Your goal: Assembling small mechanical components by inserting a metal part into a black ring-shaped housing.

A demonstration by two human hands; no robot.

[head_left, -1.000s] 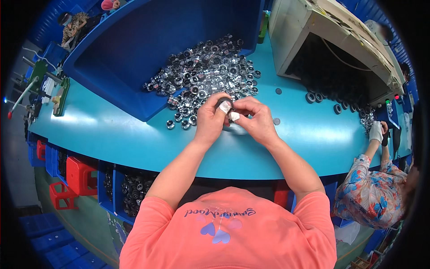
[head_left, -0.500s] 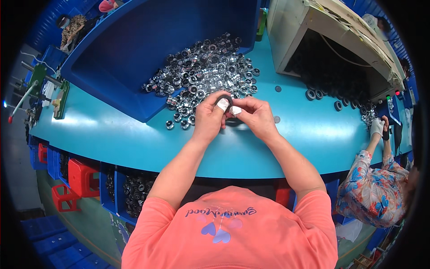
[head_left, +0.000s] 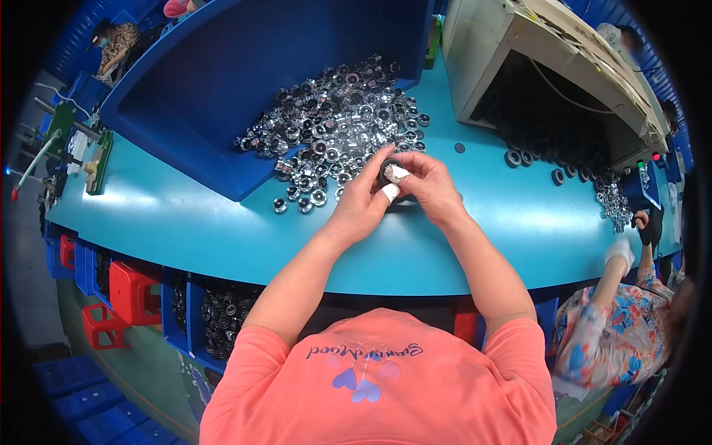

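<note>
Both my hands meet over the turquoise table, with a black ring (head_left: 385, 175), like a small rubber tyre, pinched between them. My left hand (head_left: 363, 194) grips it from the left, a white wrap on its thumb. From the right, my right hand (head_left: 429, 187) presses on it, with a white wrap on its thumb too. Fingers cover much of the ring, so I cannot tell whether a hub sits inside. Another dark round piece (head_left: 403, 202) shows partly beneath my hands. Just beyond them spreads a heap of shiny silver wheel hubs (head_left: 348, 119).
A big blue bin (head_left: 200, 96) lies tipped at the far left, hubs spilling from its mouth. At the right, black tyres (head_left: 513, 157) spill from a pale box-like housing (head_left: 475, 74). A co-worker in a floral sleeve (head_left: 608, 334) sits at the right beside more silver pieces (head_left: 612, 202).
My left hand has shifted its hold lower on the ring, and the ring has turned and moved slightly right. The co-worker's gloved hand at the right has drawn back toward their body.
</note>
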